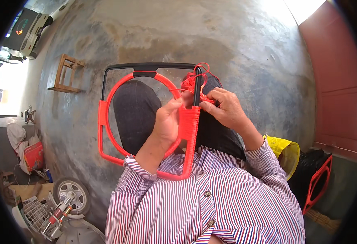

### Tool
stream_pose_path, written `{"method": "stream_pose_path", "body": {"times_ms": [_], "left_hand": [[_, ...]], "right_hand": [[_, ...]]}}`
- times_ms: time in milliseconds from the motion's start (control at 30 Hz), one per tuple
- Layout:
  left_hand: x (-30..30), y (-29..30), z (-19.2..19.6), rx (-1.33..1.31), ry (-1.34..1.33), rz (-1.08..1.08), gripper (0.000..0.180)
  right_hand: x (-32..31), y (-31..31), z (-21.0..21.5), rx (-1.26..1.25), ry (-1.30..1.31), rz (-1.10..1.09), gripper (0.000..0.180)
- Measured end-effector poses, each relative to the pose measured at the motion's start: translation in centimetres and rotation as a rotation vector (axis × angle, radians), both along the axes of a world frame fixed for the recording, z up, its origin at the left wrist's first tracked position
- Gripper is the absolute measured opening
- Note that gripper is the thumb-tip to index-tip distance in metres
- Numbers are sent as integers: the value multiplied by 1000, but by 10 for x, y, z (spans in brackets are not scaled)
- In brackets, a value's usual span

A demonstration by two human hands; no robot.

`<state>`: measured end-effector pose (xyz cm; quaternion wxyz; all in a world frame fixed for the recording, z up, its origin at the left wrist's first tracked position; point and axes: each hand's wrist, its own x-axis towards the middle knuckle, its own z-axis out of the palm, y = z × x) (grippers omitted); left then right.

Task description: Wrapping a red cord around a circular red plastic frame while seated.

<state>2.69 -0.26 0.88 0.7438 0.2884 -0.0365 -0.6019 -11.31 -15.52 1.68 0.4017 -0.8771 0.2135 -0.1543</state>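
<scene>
A rectangular tubular frame (150, 65) with a round ring (114, 92) inside it lies across my lap. Its far part is bare black tube, while red cord covers much of the ring and the near part. Tight red windings (190, 127) bind the ring to the frame's right side. My left hand (166, 124) grips the frame and ring just inside these windings, its fingertips partly hidden behind them. At the right bar, my right hand (227, 109) pinches red cord (191, 82), which hangs in a loose, tangled bundle around the black tube.
A small wooden stool (63, 75) stands at the far left, near a parked vehicle (27, 32). A spoked wheel (72, 194) and metal parts are at lower left. On the right are a yellow bag (286, 152), another red frame (317, 186) and a red door (335, 81).
</scene>
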Motion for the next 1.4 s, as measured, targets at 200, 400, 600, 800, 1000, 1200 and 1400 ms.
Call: {"method": "stream_pose_path", "body": {"times_ms": [200, 400, 600, 800, 1000, 1200, 1400], "left_hand": [[0, 3, -4, 211, -2, 23, 27], [-1, 0, 7, 304, -55, -116, 13], [-2, 0, 7, 286, -69, -128, 11], [-4, 2, 9, 274, -68, -131, 10], [-2, 5, 13, 299, -58, -103, 12], [-5, 0, 10, 287, -154, -73, 20], [-1, -1, -1, 328, -178, -82, 17]], "right_hand": [[-28, -17, 12, 557, -437, 75, 14], [-120, -50, 57, 981, -860, 181, 32], [-155, -91, 45, 906, -919, -292, 39], [-38, -3, -1, 747, -336, -238, 13], [-37, 2, 25, 714, -59, 49, 8], [-94, -3, 48, 1115, -430, 56, 16], [-117, 7, 57, 1219, -577, 98, 23]]}}
